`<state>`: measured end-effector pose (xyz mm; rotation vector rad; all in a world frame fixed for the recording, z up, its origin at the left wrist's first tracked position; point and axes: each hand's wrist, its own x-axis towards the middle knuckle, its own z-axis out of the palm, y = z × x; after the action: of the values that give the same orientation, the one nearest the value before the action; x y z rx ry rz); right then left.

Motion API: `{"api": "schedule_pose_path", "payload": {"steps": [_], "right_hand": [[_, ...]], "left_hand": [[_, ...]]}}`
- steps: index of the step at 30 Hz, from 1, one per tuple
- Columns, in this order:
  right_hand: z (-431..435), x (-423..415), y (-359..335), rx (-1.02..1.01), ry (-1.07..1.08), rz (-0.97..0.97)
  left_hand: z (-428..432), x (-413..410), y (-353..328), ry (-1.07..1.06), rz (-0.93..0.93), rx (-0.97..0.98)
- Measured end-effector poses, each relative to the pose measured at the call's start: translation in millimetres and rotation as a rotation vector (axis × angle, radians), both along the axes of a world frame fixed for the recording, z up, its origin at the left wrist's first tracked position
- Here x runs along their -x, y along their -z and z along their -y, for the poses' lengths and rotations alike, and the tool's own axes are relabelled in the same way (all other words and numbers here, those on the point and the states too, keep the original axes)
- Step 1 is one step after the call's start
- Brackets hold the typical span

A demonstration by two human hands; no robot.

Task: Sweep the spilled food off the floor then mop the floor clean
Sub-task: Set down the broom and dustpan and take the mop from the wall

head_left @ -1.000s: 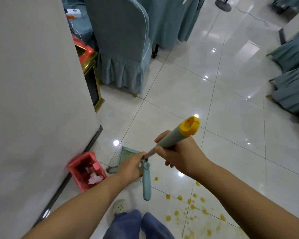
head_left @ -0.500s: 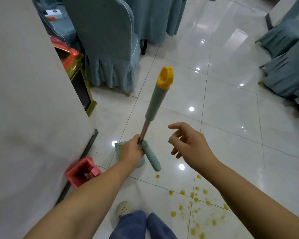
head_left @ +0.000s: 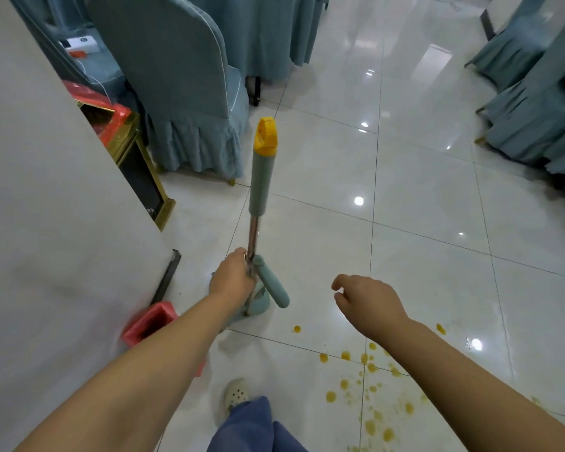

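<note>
Bright overhead glare on glossy floor [head_left: 405,190] (edges warped, slightly blurred).

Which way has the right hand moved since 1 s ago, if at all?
Yes. The right hand came off the handle, now apart from it to the right, nearer the spilled food, holding nothing.

Setting was a restaurant or banquet dining hall. A chair [head_left: 183,93] wore a teal fabric cover with pleated skirt, a table [head_left: 268,34] was draped in matching cloth, and more covered chairs [head_left: 535,119] stood at right. The floor [head_left: 421,197] was large glossy white tile.
</note>
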<state>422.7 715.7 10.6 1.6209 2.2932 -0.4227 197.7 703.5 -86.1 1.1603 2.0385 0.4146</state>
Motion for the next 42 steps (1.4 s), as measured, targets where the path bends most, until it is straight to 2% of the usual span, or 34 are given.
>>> {"api": "schedule_pose_path", "payload": {"steps": [4, 9, 11, 16, 21, 25, 31, 36, 39, 42], "right_hand": [[21, -21, 1, -0.025, -0.1, 0.078], [61, -23, 1, -0.035, -0.255, 0.061], [82, -10, 4, -0.033, -0.355, 0.039], [145, 42, 10, -0.007, -0.642, -0.013], [227, 105, 6, 0.003, -0.896, -0.088], [299, 147, -5, -0.049, -1.092, -0.037], [425, 197, -22, 0.011, -1.166, -0.043], [551, 238, -25, 0.023, -1.145, -0.097], [630, 259, -21, 0.048, -1.164, -0.106], [700, 271, -25, 0.09, -1.148, -0.114]], "left_hand": [[42, 2, -20, 0.006, -0.093, 0.005], [136, -5, -51, 0.122, -0.374, -0.068], [184, -7, -57, 0.079, -0.398, -0.057], [325, 3, -58, -0.129, -0.437, 0.059], [483, 12, -70, -0.426, -0.496, 0.173], [601, 12, -81, -0.7, -0.512, 0.265], [775, 15, -94, -1.102, -0.485, 0.318], [923, 50, -87, -1.329, -0.461, 0.218], [986, 86, -80, -1.409, -0.403, 0.08], [1020, 118, -73, -1.393, -0.276, -0.13]]}}
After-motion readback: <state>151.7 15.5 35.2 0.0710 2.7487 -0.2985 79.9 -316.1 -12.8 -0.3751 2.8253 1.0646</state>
